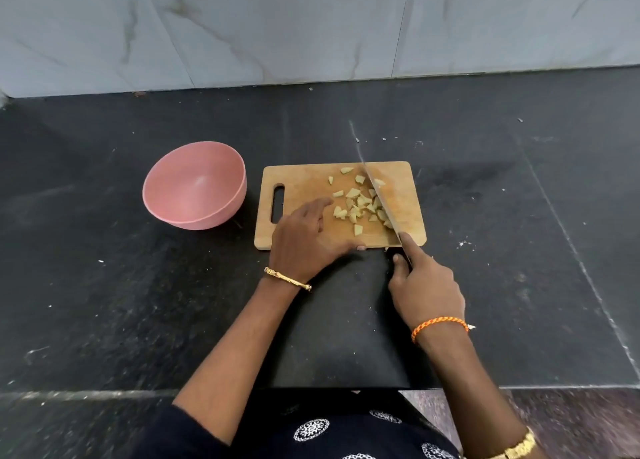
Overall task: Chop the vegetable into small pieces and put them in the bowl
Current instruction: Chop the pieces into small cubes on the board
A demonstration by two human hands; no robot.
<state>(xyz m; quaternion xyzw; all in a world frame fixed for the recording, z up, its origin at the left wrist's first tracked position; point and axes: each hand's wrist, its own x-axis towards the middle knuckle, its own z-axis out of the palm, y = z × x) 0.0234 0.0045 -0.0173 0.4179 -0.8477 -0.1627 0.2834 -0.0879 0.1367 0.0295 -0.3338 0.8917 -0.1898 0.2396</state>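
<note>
Several pale yellow vegetable pieces point(360, 202) lie scattered on a wooden cutting board point(304, 185). My right hand point(424, 287) grips a knife point(375, 192) by the handle, index finger along the spine, with the blade lying across the right side of the pile. My left hand point(306, 239) rests flat on the board's near left part, fingers spread, beside the pieces and holding nothing. A pink bowl point(195, 187) stands empty to the left of the board.
The board and bowl sit on a dark stone counter point(104, 285) backed by a pale marble wall point(311, 26). The counter's front edge runs just below my forearms. Small crumbs dot the surface.
</note>
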